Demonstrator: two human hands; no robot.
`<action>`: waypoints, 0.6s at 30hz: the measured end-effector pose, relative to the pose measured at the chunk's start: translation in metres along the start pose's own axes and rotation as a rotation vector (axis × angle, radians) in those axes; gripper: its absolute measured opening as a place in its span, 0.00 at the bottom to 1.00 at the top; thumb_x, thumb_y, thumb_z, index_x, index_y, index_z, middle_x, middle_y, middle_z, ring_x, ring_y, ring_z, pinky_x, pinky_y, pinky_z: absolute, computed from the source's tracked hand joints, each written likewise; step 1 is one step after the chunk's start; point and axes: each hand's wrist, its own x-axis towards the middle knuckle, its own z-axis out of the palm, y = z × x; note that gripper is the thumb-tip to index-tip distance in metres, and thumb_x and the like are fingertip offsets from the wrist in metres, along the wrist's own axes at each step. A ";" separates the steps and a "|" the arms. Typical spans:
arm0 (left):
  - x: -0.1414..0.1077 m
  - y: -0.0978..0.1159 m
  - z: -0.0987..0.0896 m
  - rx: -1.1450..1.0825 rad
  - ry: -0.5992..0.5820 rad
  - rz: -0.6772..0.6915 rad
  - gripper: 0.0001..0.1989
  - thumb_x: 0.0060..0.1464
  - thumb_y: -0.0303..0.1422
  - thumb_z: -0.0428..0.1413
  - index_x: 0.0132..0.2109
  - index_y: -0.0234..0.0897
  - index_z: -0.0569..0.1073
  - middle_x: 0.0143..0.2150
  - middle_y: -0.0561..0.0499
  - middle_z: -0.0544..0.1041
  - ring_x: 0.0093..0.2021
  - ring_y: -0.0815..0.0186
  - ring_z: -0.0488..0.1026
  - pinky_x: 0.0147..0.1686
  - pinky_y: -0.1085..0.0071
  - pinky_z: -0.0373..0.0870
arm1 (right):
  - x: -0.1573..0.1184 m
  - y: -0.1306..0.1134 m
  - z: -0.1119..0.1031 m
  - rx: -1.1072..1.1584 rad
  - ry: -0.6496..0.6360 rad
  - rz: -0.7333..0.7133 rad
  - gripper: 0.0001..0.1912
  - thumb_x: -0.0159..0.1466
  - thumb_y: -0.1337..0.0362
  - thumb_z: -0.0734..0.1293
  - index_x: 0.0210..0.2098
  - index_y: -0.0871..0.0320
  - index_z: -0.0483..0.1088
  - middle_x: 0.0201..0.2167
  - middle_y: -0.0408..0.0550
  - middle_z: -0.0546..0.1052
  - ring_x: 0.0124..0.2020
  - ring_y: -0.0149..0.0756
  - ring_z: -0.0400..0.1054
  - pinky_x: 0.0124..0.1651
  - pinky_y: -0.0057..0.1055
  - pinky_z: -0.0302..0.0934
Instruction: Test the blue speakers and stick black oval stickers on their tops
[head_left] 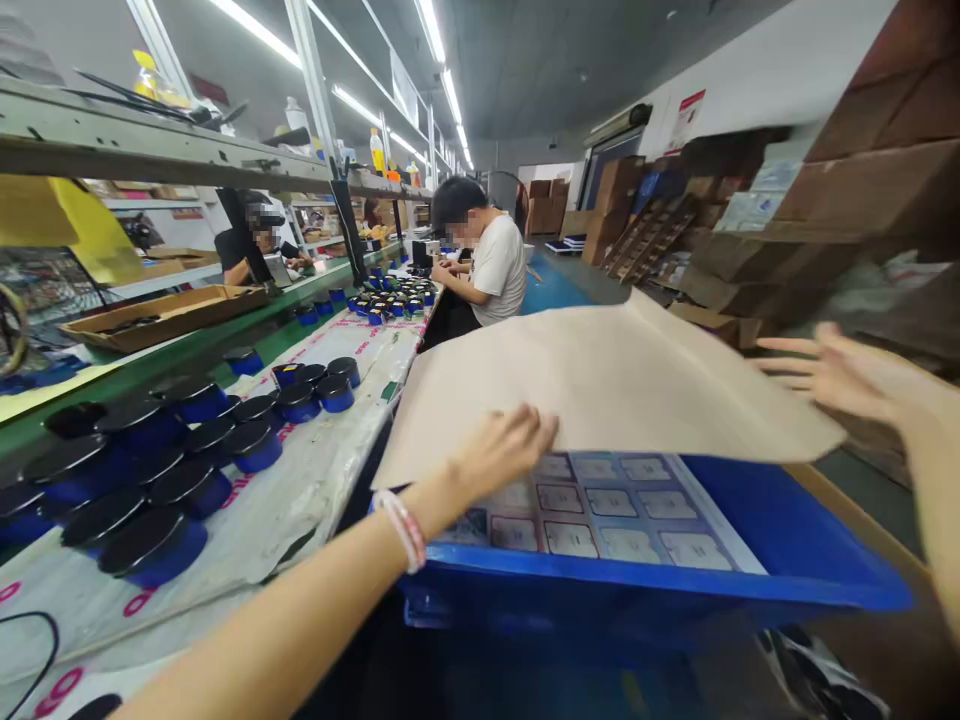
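Observation:
A large tan cardboard sheet (592,375) lies tilted over a blue plastic crate (637,580). My left hand (514,445), with a pink-and-white beaded bracelet on the wrist, has its fingers curled at the sheet's near edge. Close to the sheet's right end, my right hand (836,375) is open, fingers stretched out and slightly blurred; I cannot tell whether it touches the sheet. Under the sheet, inside the crate, shows a printed sheet (592,508) with rows of framed labels. The cardboard hides the crate's far part.
To the left, several blue round containers with black tops (154,545) stand on a covered workbench (330,455). Farther along the bench sits a person in a white shirt (501,265); another person (259,245) is across it. Stacked cardboard boxes (862,200) line the right side.

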 end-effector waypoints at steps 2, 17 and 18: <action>-0.003 0.024 0.039 -0.050 -0.073 0.067 0.19 0.63 0.23 0.38 0.59 0.29 0.59 0.56 0.38 0.67 0.54 0.60 0.64 0.37 0.69 0.72 | -0.011 0.023 0.006 0.192 -0.193 0.088 0.46 0.66 0.52 0.27 0.57 0.71 0.62 0.50 0.77 0.68 0.41 0.35 0.74 0.33 0.33 0.60; -0.002 0.018 0.156 -0.429 -0.829 -0.248 0.27 0.57 0.42 0.55 0.60 0.38 0.61 0.63 0.41 0.57 0.58 0.52 0.62 0.51 0.51 0.67 | -0.026 0.039 0.217 -0.399 -0.779 -0.059 0.33 0.63 0.53 0.64 0.64 0.55 0.53 0.65 0.54 0.53 0.63 0.51 0.51 0.62 0.56 0.45; -0.007 0.014 0.160 -0.415 -0.852 -0.304 0.29 0.55 0.42 0.56 0.61 0.39 0.59 0.65 0.41 0.53 0.60 0.49 0.58 0.53 0.48 0.65 | -0.021 0.040 0.227 -0.430 -0.780 -0.026 0.32 0.64 0.54 0.64 0.64 0.54 0.52 0.66 0.54 0.52 0.63 0.52 0.49 0.61 0.58 0.44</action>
